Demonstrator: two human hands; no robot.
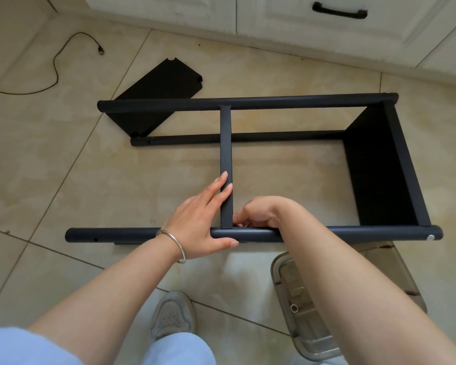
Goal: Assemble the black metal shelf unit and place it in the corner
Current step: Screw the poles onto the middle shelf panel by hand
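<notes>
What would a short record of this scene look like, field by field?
setting: tiled floor beside white cabinets
frame: black shelf frame lying on its side
fitted: end panel and middle shelf, seen edge-on
loose: black panel on the floor
left hand: fingers along the middle shelf, thumb under the near post
right hand: curled at the joint; what it holds is unclear
nearby: clear tray, cable

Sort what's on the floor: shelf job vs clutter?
Job: shelf frame, middle panel under the left hand, loose panel, right hand at the joint.
Clutter: cable, clear plastic stool, cabinet handle.
</notes>
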